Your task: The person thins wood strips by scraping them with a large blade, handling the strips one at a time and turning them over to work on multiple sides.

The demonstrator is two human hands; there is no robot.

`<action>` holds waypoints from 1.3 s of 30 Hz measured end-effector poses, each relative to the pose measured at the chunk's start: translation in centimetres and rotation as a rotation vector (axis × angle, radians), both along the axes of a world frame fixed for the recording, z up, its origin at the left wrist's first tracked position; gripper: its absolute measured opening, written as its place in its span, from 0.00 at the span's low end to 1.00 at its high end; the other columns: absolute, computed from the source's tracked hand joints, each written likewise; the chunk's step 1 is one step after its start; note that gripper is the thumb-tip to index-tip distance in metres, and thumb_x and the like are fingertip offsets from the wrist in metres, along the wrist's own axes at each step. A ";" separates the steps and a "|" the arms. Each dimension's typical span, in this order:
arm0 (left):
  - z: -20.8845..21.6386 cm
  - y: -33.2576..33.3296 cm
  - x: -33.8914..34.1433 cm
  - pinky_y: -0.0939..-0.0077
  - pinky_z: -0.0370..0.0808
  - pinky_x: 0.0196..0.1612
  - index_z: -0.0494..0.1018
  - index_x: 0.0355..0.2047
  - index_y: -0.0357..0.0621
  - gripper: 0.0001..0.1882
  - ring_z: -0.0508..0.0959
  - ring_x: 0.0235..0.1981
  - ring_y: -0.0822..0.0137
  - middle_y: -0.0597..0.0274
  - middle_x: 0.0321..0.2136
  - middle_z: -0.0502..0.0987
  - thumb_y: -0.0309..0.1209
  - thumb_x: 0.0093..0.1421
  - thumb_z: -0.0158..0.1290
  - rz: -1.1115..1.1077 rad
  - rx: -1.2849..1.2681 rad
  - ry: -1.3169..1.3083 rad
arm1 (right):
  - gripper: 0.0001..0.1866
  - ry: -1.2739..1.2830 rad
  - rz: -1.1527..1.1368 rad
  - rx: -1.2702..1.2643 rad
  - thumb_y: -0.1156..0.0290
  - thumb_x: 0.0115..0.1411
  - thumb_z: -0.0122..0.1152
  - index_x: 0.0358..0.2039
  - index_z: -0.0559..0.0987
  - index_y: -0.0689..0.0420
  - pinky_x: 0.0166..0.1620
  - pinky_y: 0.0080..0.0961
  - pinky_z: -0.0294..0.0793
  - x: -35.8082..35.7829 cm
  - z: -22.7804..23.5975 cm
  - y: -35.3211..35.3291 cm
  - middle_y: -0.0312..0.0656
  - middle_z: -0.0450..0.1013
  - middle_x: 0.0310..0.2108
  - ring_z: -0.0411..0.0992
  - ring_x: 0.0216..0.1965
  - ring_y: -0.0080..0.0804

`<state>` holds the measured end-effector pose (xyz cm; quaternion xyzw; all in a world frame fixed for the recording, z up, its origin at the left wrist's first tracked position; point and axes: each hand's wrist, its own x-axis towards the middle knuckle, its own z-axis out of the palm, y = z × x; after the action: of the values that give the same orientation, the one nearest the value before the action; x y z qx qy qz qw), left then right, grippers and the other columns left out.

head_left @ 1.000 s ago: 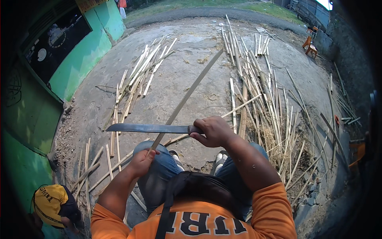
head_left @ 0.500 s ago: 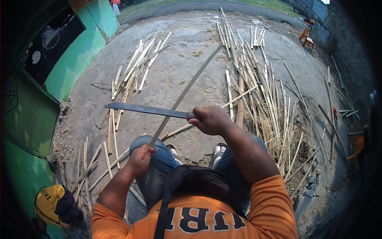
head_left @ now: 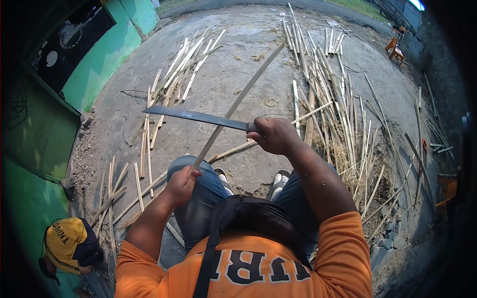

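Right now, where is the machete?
In the head view, the machete is in the right hand, pointing left and crossing in front of the long strip held in the left hand.

A long, flat, greyish-tan strip (head_left: 239, 105) slants away to the right from my left hand (head_left: 182, 186), while the machete (head_left: 198, 117) in my right hand (head_left: 274, 135), its grey blade slightly tilted, crosses over it, tip pointing left.
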<state>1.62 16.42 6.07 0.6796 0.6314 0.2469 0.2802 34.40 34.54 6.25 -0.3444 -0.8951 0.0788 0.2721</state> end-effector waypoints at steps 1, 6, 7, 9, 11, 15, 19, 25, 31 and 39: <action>0.0 0.0 0.0 0.64 0.75 0.39 0.77 0.44 0.37 0.26 0.78 0.31 0.62 0.55 0.28 0.78 0.50 0.78 0.43 0.001 0.002 0.015 | 0.26 -0.009 -0.014 -0.010 0.41 0.68 0.58 0.36 0.76 0.55 0.33 0.52 0.76 0.0 0.1 0.0 0.50 0.79 0.27 0.79 0.31 0.58; 0.1 -0.1 0.3 0.64 0.74 0.37 0.77 0.44 0.37 0.26 0.78 0.30 0.61 0.54 0.26 0.78 0.50 0.78 0.42 0.011 0.005 0.012 | 0.27 -0.021 -0.007 -0.030 0.41 0.68 0.58 0.36 0.76 0.55 0.34 0.52 0.76 -0.5 0.8 -1.1 0.50 0.79 0.28 0.80 0.32 0.57; 0.1 -0.2 0.4 0.64 0.74 0.37 0.77 0.43 0.37 0.27 0.78 0.30 0.60 0.54 0.26 0.77 0.50 0.78 0.42 0.012 0.024 0.008 | 0.27 -0.031 -0.005 -0.023 0.40 0.68 0.57 0.36 0.76 0.55 0.35 0.52 0.77 -0.3 0.9 -0.9 0.50 0.79 0.28 0.80 0.32 0.57; 0.6 -0.1 0.6 0.64 0.74 0.36 0.77 0.43 0.37 0.27 0.78 0.30 0.59 0.53 0.26 0.77 0.50 0.78 0.42 0.011 0.000 0.024 | 0.27 -0.014 -0.009 -0.020 0.40 0.69 0.56 0.36 0.76 0.55 0.35 0.51 0.77 0.6 0.4 0.1 0.50 0.79 0.28 0.80 0.32 0.57; 0.7 0.0 0.6 0.64 0.74 0.36 0.77 0.43 0.37 0.27 0.78 0.29 0.59 0.53 0.25 0.77 0.50 0.78 0.42 0.010 -0.020 0.041 | 0.27 0.013 -0.059 -0.043 0.39 0.69 0.56 0.35 0.76 0.55 0.34 0.52 0.76 1.2 0.5 0.6 0.50 0.79 0.28 0.80 0.32 0.57; 0.5 -0.2 0.5 0.63 0.74 0.36 0.77 0.43 0.36 0.27 0.78 0.28 0.58 0.52 0.25 0.77 0.51 0.78 0.42 0.001 0.021 0.034 | 0.27 -0.006 -0.003 -0.065 0.40 0.70 0.55 0.36 0.76 0.54 0.33 0.53 0.76 0.3 0.7 -0.8 0.50 0.78 0.26 0.80 0.31 0.58; 1.1 0.2 1.1 0.55 0.74 0.36 0.74 0.43 0.34 0.22 0.80 0.31 0.38 0.40 0.26 0.78 0.45 0.78 0.45 -0.024 0.018 0.036 | 0.26 0.009 0.017 -0.076 0.39 0.69 0.55 0.37 0.76 0.53 0.34 0.53 0.76 1.6 -0.1 0.9 0.50 0.79 0.27 0.79 0.31 0.59; 1.5 0.0 1.5 0.53 0.73 0.34 0.74 0.42 0.34 0.22 0.79 0.30 0.37 0.40 0.25 0.77 0.44 0.78 0.45 0.011 -0.020 0.034 | 0.27 0.016 0.007 -0.050 0.39 0.69 0.55 0.37 0.76 0.54 0.34 0.53 0.76 1.4 -0.6 0.7 0.50 0.79 0.27 0.80 0.32 0.59; 0.9 -0.4 1.1 0.52 0.72 0.34 0.73 0.41 0.34 0.21 0.78 0.30 0.36 0.40 0.25 0.77 0.44 0.78 0.45 -0.004 0.039 0.024 | 0.28 -0.038 0.015 -0.057 0.38 0.69 0.54 0.36 0.77 0.55 0.34 0.53 0.77 0.2 0.1 -0.9 0.51 0.79 0.27 0.80 0.31 0.59; 1.5 0.0 1.5 0.51 0.72 0.34 0.72 0.39 0.35 0.20 0.79 0.32 0.35 0.38 0.26 0.77 0.43 0.78 0.46 -0.001 -0.033 0.058 | 0.26 -0.018 0.000 -0.100 0.40 0.70 0.55 0.36 0.76 0.54 0.34 0.53 0.76 1.3 0.3 -0.8 0.50 0.78 0.25 0.79 0.31 0.58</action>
<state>3.13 16.43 7.55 0.6823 0.6428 0.2164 0.2728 35.66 33.79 6.52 -0.3581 -0.8925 0.1201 0.2466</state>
